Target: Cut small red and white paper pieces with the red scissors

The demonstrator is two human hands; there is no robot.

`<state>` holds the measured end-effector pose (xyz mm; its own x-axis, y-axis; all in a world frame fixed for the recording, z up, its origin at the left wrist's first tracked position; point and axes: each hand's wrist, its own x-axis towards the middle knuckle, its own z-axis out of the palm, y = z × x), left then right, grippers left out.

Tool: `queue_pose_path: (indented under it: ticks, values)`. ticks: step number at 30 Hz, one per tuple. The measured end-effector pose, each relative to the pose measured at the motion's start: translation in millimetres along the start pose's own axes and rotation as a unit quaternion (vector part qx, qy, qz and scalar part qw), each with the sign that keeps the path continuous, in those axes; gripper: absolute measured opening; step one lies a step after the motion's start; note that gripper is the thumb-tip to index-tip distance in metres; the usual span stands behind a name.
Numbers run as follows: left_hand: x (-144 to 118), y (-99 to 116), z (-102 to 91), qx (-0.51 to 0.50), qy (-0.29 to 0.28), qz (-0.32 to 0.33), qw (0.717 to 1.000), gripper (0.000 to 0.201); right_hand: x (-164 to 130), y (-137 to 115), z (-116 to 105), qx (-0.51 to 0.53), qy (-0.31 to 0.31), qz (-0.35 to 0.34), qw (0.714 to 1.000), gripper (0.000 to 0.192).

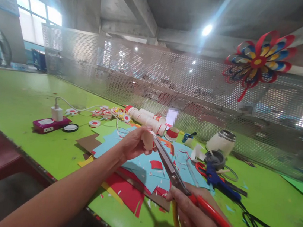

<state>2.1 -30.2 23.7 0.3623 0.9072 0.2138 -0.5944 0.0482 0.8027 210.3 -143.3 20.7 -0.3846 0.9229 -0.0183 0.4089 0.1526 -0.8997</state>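
Over the middle of the green table, my left hand (131, 144) pinches a small curved white paper piece (148, 140) between thumb and fingers. My right hand (197, 210) is wrapped round the red and yellow handles of large metal scissors (170, 167). The blade tips meet the edge of the white piece beside my left fingertips. Below both hands lie light blue paper sheets (142, 178) with a small red scrap (156, 165) on top. Red paper (126, 192) and brown card (85, 142) stick out from under them.
Stacked paper cups (146, 120) lie behind my left hand, near several red-and-white discs (94, 123). A blue glue gun (223, 183) with a black cord and a cream jar (220, 142) stand right. A purple power strip (45, 125) sits left. A perforated metal screen (152, 68) borders the table.
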Motion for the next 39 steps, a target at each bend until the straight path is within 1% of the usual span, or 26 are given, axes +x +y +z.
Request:
queue_pose_path:
  ticks: [4, 7, 12, 15, 18, 23, 27, 31, 36, 39]
  values:
    - [0.9, 0.0, -1.1, -0.001, 0.003, 0.0, 1.0, 0.029, -4.3, -9.9, 0.8, -0.022, 0.04, -0.01, 0.999, 0.043]
    - [1.8, -0.5, -2.7, -0.007, -0.002, 0.001, 1.0, 0.028, -5.5, -16.0, 0.6, 0.002, 0.035, -0.005, 0.999, 0.045]
    - [2.6, -1.3, -4.0, -0.005, -0.003, 0.001, 1.0, 0.028, -1.9, -15.0, 1.7, 0.079, 0.026, 0.003, 0.997, 0.035]
    - [2.3, -1.6, -3.2, -0.002, 0.003, 0.003, 1.0, 0.027, -0.1, -13.9, 2.1, 0.108, 0.014, 0.019, 0.994, 0.034]
    - [1.8, -1.5, -2.4, 0.006, 0.008, -0.002, 1.0, 0.028, -0.1, -10.3, 0.5, 0.096, 0.014, 0.022, 0.995, 0.035]
    - [1.6, -1.1, -2.7, 0.018, 0.008, -0.002, 1.0, 0.026, 0.0, 5.1, -5.9, 0.068, 0.008, 0.011, 0.998, 0.036]
    - [2.2, -1.8, -3.4, 0.021, 0.001, -0.009, 1.0, 0.026, 2.0, 13.5, -8.9, 0.064, 0.003, 0.0, 0.998, 0.03]
    - [2.9, -3.1, -3.7, 0.02, 0.002, -0.011, 1.0, 0.025, 1.6, 13.3, -7.5, 0.066, -0.008, 0.002, 0.998, 0.029]
    - [3.2, -3.3, -3.6, 0.023, 0.004, -0.014, 1.0, 0.024, 3.7, 7.3, -2.8, 0.032, 0.002, -0.007, 0.999, 0.037]
    - [3.5, -2.9, -4.1, 0.026, 0.01, -0.009, 1.0, 0.023, 7.3, 2.6, -3.8, 0.009, 0.01, -0.019, 1.0, 0.041]
